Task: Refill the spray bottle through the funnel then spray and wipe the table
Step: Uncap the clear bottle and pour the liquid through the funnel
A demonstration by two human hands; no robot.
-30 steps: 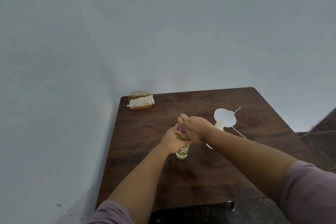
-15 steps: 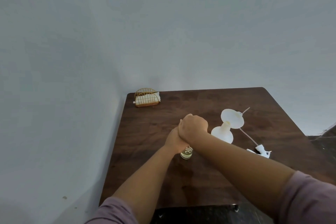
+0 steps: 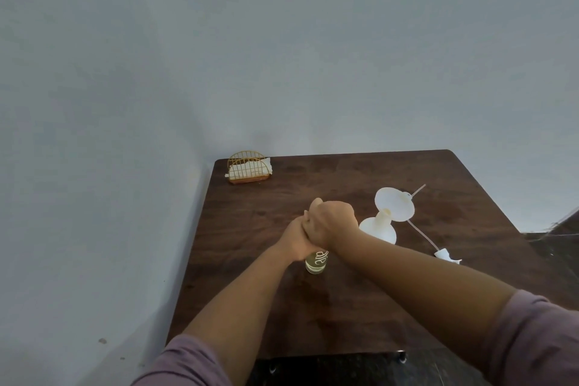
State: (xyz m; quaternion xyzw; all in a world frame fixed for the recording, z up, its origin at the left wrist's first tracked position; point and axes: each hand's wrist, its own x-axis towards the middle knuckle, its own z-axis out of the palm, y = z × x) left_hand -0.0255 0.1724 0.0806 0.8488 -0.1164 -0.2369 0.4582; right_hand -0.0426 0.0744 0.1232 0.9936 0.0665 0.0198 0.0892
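A small clear bottle of yellowish liquid [image 3: 316, 262] stands upright mid-table. My left hand [image 3: 296, 240] grips its body. My right hand [image 3: 332, 222] is closed over its top, hiding the cap. To the right stands a white spray bottle [image 3: 377, 229] with a white funnel [image 3: 394, 204] seated in its neck. The white spray head [image 3: 446, 255] with its long dip tube [image 3: 421, 233] lies on the table further right.
A dark wooden table [image 3: 250, 307] sits against a grey wall. A gold wire napkin holder with white napkins [image 3: 249, 167] stands at the far left corner. Dark floor shows past the near and right edges.
The view has shifted, so the table sits further right in frame. My right hand has closed fully over the bottle top; the purple cap seen earlier is now hidden.
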